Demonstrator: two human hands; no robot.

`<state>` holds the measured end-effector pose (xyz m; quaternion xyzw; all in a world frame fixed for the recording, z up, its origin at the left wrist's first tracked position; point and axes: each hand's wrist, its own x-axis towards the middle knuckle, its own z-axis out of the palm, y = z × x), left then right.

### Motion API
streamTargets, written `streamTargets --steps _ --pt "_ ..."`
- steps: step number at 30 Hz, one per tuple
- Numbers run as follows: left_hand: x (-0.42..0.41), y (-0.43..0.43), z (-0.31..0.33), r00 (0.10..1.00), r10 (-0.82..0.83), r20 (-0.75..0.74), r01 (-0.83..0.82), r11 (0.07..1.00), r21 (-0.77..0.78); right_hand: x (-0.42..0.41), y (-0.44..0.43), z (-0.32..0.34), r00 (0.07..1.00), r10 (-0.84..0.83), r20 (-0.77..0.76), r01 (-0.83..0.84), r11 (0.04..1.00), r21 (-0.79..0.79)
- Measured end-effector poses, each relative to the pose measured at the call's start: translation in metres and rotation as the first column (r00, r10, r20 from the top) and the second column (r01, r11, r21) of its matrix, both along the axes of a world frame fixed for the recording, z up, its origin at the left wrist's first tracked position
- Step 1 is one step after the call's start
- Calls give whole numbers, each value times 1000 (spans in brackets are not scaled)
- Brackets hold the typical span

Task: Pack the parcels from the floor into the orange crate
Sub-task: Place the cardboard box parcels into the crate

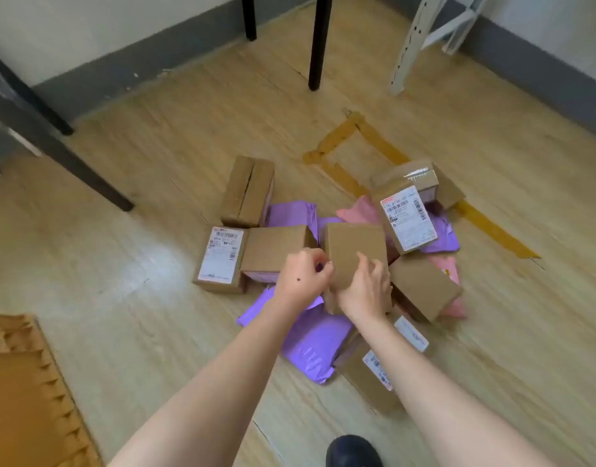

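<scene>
A pile of parcels lies on the wooden floor: several brown cardboard boxes, purple mailer bags point(311, 345) and pink mailer bags point(360, 210). Both hands hold one plain cardboard box point(355, 251) at the middle of the pile. My left hand point(303, 274) grips its left edge with curled fingers. My right hand point(367, 288) grips its near right side, thumb on top. The orange crate point(27, 392) shows only as a corner at the lower left, its inside out of view.
Labelled boxes lie at the left point(220, 257) and at the back right point(407, 217); another box point(247, 192) stands behind. Black table legs point(318, 45) rise at the back, a white metal frame point(414, 42) at the back right. My shoe point(353, 451) is at the bottom edge.
</scene>
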<state>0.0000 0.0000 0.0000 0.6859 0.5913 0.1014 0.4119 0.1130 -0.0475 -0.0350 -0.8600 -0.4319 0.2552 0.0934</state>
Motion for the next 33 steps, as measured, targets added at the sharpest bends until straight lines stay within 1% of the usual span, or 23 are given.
streamTargets --steps 3,6,8,11,13,16,19,22,23,25,26,29,30,33 --pt "14 4 -31 994 -35 104 34 999 15 1 4 -33 995 -67 78 66 998 7" --pt "27 9 -44 977 74 201 -74 997 -5 6 10 -57 988 -17 152 19 1000 -8" --pt "36 14 -54 958 129 256 -127 992 -22 11 12 -68 982 10 189 -12 1000 11" --pt "43 22 -68 933 204 297 -174 977 -125 15 13 -79 988 -25 150 20 999 36" --pt "41 25 -77 912 260 316 -195 955 -223 16 13 -82 986 -14 167 10 1000 29" --pt "39 25 -82 876 312 367 -198 928 -316 21 15 -79 986 -38 161 32 999 42" --pt "38 31 -82 824 398 404 -237 889 -392 19 18 -73 983 -66 173 46 992 115" --pt "34 41 -91 749 433 501 -214 874 -436 17 20 -60 982 -68 174 40 986 164" --pt "33 43 -97 731 426 533 -196 879 -435 16 19 -54 983 -67 174 36 984 174" --pt "29 51 -127 737 379 560 -140 896 -422 13 19 -41 983 -70 168 33 976 213" --pt "24 52 -130 753 345 560 -114 907 -406 11 19 -35 984 -77 161 36 969 244" --pt "-1 40 -87 749 317 581 -140 934 -328 4 21 -12 988 -86 129 37 939 342" --pt "-11 30 -52 758 307 575 -173 945 -276 0 24 -3 990 -80 114 32 928 371" --pt "-40 18 -9 770 311 557 -295 948 -121 -15 31 23 1000 -26 16 16 893 450"
